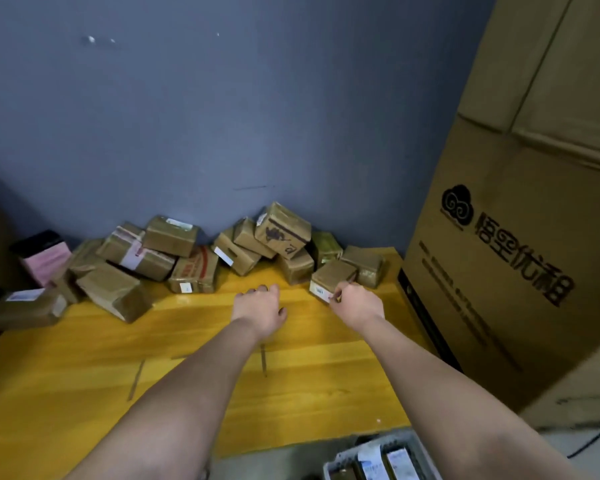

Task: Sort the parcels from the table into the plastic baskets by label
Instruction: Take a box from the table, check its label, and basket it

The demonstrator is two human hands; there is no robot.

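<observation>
**Inspector:** State the position of the parcels.

**Assistant:** Small taped cartons are heaped along the far edge of the yellow bench [84, 358], against the blue wall [222, 98]. The heap runs from the far left corner to the far right corner. One parcel [331, 277] sits at the front of the heap near the far right corner, its white label [319, 292] facing the person.

**Inspector:** Why that one?

**Assistant:** In my judgement, because its label is readable and nothing lies on top of it, so it can be lifted without disturbing the pile.

**Inspector:** The hands?

**Assistant:** Both arms are stretched forward over the bench. The right hand [355, 301] is at the near face of that parcel, fingers curled in at the label's edge; they appear to pinch it, though the contact is small and slightly blurred. The left hand [260, 306] hovers just beside, palm down, fingers loosely curled and holding nothing, apart from any carton.

**Inspector:** The destination?

**Assistant:** A grey plastic basket [329, 467] shows at the near right corner, below the bench edge, already holding labelled parcels. A large printed cardboard box [516, 237] stands along the right edge.

**Inspector:** Progress?

**Assistant:** Early, I judge; most cartons remain on the bench.
</observation>
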